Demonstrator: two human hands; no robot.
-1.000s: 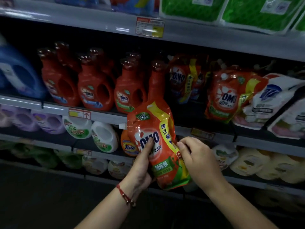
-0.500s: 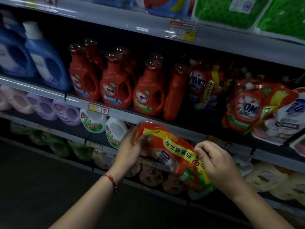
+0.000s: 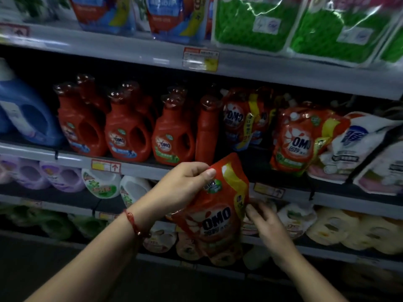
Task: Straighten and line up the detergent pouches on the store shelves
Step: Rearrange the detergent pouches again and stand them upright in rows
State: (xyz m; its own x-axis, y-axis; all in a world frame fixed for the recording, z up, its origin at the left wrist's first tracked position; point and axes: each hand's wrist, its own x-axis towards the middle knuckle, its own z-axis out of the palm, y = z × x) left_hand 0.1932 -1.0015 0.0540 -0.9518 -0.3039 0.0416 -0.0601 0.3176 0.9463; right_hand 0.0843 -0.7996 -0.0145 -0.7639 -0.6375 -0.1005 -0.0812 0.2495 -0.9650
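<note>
**A:** Detergent pouch (image 3: 218, 205), red, OMO across the front, is hanging out in front of the shelves, below the middle shelf (image 3: 65, 154) and off any surface. The left hand (image 3: 183, 186) is pinching it at the top, thumb pressing down on the front face near the upper corner.

**B:** And the right hand (image 3: 268, 223)?

**A:** It is sitting at the pouch's right edge, fingers (image 3: 253, 209) loosely curled and touching that side. Whether they are actually gripping the edge or just steadying it, I cannot tell.

**B:** How is the pouch lying?

**A:** Long axis is running close to upright, top tipping a little to the right, label facing the person. The gap it looks bound for is lying up and to the right, between the standing red pouches (image 3: 242, 118) and the leaning red pouch (image 3: 301, 140) on the middle shelf.

**B:** So which hand is carrying it there?

**A:** I'd judge the left, since it is holding the top and the weight; the right is only touching the side.

**B:** Anything hidden?

**A:** The pouch's bottom is blurring into the dim stock behind it, the spout is not showing, and the back of that gap is sitting in deep shadow.
</note>
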